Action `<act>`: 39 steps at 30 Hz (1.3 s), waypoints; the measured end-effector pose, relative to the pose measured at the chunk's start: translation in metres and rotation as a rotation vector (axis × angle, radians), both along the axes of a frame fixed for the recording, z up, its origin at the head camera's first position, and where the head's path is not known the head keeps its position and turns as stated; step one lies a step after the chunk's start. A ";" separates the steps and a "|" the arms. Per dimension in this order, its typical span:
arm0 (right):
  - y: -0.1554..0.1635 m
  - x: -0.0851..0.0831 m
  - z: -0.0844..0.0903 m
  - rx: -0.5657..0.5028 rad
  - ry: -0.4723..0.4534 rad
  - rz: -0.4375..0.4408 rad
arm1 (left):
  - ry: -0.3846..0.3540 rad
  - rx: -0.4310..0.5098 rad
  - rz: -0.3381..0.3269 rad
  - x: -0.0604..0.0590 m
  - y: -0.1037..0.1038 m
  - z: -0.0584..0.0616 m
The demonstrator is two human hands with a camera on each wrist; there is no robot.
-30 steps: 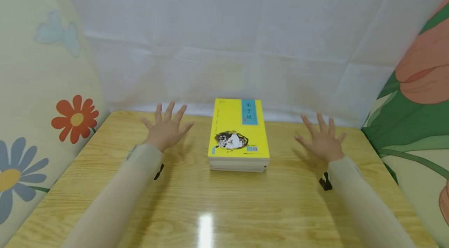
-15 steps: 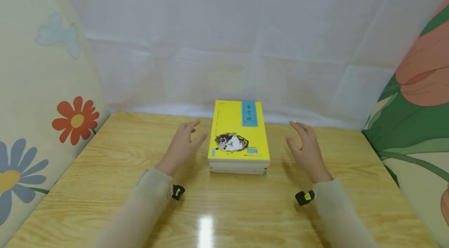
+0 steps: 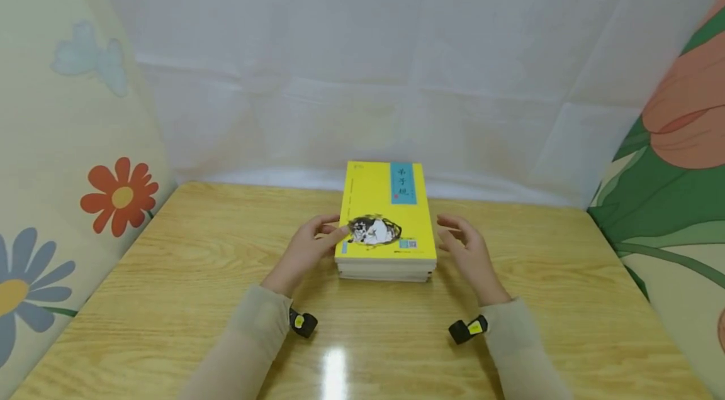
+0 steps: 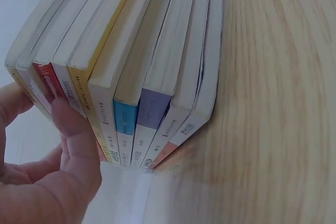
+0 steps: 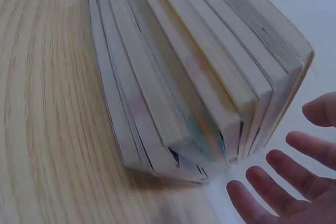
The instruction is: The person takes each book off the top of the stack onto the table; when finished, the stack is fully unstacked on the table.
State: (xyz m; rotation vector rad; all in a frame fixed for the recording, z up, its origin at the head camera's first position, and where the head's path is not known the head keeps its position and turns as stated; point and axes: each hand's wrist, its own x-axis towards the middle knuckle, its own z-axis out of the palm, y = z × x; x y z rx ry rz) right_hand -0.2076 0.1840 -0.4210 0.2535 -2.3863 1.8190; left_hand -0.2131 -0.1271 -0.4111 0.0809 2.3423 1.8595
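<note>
Head view: From my distant post I see a stack of books (image 3: 386, 224) lying flat on a wooden table (image 3: 170, 261), before a white cloth (image 3: 362, 60) and between a person's two hands.
Top cover: The uppermost yellow book (image 3: 368, 189) bears a blue label (image 3: 403, 183) and a black-and-white drawing (image 3: 374, 229).
Left hand: The left hand (image 3: 308, 246) meets the stack's left side, its fingers apart and slightly bent, tips touching the spines (image 4: 126, 148) in my left wrist view.
Right hand: The right hand (image 3: 469, 250) is just beside the stack's right side, fingers spread; my right wrist view shows them clear of the pages.
Flowers: A red flower (image 3: 121, 197) decorates the left wall; a large pink blossom (image 3: 688, 114) fills the right.
</note>
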 end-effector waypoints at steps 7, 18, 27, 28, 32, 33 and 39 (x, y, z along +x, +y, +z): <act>-0.008 0.000 -0.003 -0.133 -0.092 0.023 | -0.046 0.097 -0.023 0.001 -0.005 0.001; -0.009 0.003 -0.008 -0.111 -0.150 0.079 | -0.099 0.165 -0.105 0.005 -0.023 0.002; -0.005 0.006 -0.009 -0.164 -0.189 0.138 | -0.119 0.334 -0.088 0.005 -0.035 -0.003; -0.005 0.006 -0.009 -0.167 -0.193 0.137 | -0.115 0.344 -0.083 0.006 -0.037 -0.003; -0.005 0.007 -0.008 -0.178 -0.210 0.132 | -0.064 0.353 -0.074 0.006 -0.046 0.002; -0.005 0.007 -0.008 -0.181 -0.210 0.129 | -0.046 0.356 -0.069 0.006 -0.048 0.004; -0.004 0.005 -0.007 -0.199 -0.199 0.125 | 0.069 0.399 -0.023 0.010 -0.076 0.021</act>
